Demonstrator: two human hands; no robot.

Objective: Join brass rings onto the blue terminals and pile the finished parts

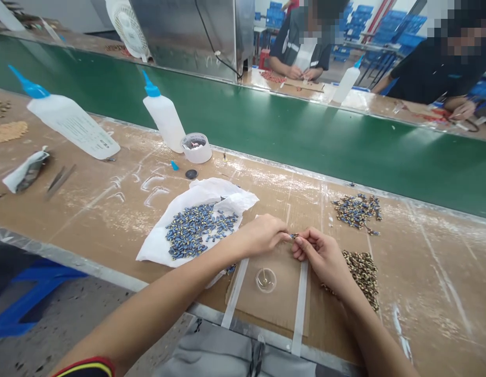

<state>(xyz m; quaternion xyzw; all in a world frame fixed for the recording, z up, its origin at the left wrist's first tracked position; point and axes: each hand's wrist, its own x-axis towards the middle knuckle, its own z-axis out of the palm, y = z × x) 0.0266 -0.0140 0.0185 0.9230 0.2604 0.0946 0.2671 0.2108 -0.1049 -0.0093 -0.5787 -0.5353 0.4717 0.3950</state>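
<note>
My left hand (262, 234) and my right hand (319, 254) meet above a cardboard pad (282, 298). Between their fingertips is one small blue-and-dark piece (294, 236), pinched from both sides; its details are too small to make out. Below them on the pad sits a small clear round dish (265, 280) with a thin stick in it. White paper (152, 246) lies left of my hands, bearing a heap of small blue-and-yellow pieces (196, 228). Beside my right wrist is a pile of small brass-coloured pieces (363, 275), partly hidden by the arm. Farther back lies a pile of blue-and-brass pieces (357, 210).
Two white squeeze bottles with blue tips, one leaning (76, 125) and one nearer the middle (164, 120), stand left. A tape roll (197, 148) and tweezers (60, 180) lie on the table. Beyond runs a green conveyor belt (266, 125), with two people seated across it.
</note>
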